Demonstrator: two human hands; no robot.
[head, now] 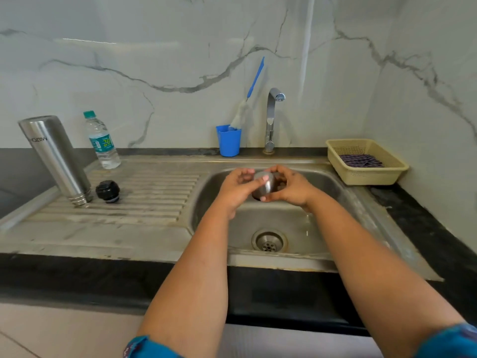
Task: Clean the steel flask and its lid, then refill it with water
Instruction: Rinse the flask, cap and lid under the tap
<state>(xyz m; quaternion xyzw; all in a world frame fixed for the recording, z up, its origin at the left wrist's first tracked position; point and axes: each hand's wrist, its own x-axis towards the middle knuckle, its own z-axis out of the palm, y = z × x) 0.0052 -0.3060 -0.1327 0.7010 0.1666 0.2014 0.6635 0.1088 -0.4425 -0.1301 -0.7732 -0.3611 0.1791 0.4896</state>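
While hands [263,188] grip, apparently empty steel lid [264,186].

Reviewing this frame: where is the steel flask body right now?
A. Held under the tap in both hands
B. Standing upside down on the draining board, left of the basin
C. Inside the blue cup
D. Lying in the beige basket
B: the steel flask stands mouth-down on the draining board, beside the black stopper; both hands hold only the steel cap over the basin.

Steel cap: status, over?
Both hands, left hand and right hand, grip steel cap over sink. Flask inverted on drainboard. Tap off; nothing blocking.
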